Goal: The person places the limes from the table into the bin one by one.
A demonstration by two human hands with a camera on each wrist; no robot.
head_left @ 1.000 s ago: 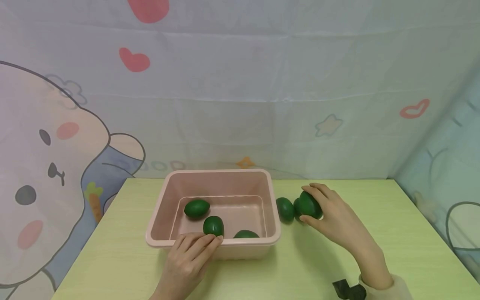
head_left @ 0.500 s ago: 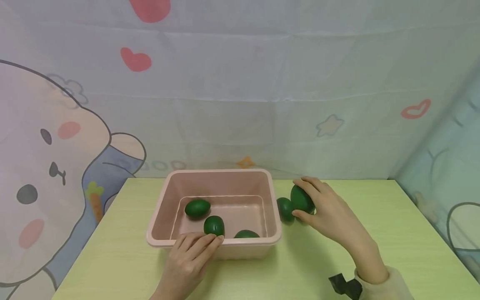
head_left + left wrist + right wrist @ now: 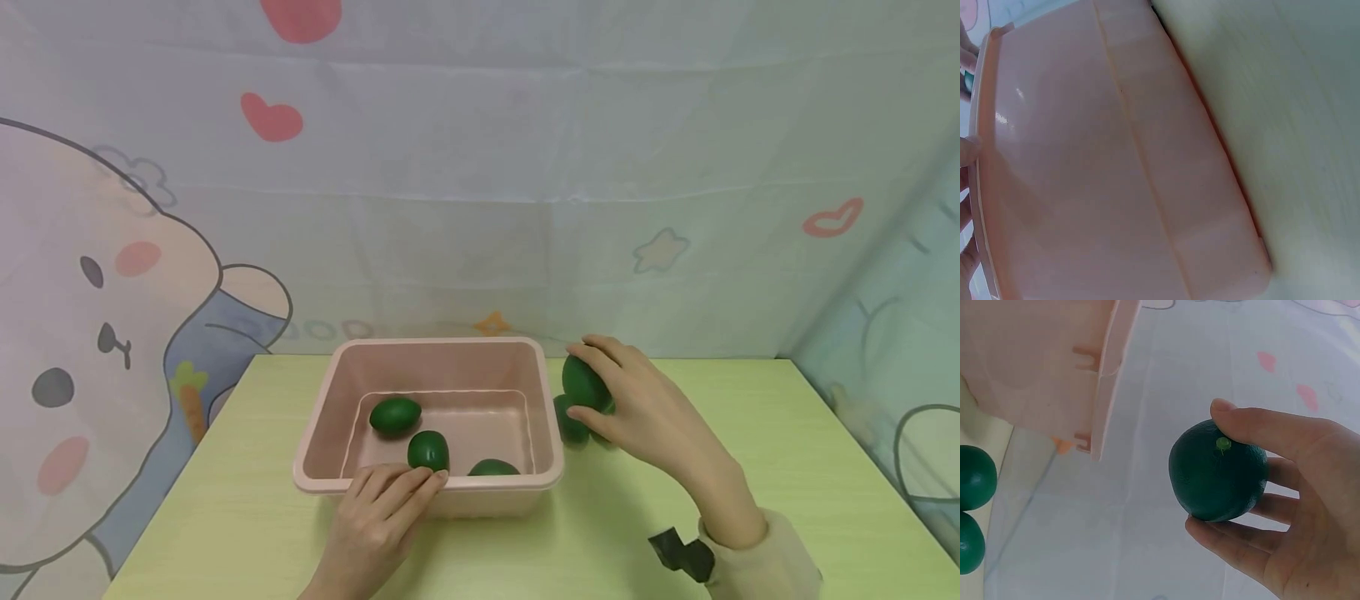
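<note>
Compared with the earlier frame, my feed shows the right hand (image 3: 652, 408) and its green fruit (image 3: 583, 383) higher and nearer the pink basin (image 3: 502, 483). Below all the fingers spreads the pale green table (image 3: 225, 500). Basin stands just beyond the left hand (image 3: 375, 525), whose fingers rest on its near rim. Right thumb and fingers pinch that fruit; I count three others (image 3: 428, 451) inside past the left fingertips, two more (image 3: 572, 421) below the right fingers
</note>
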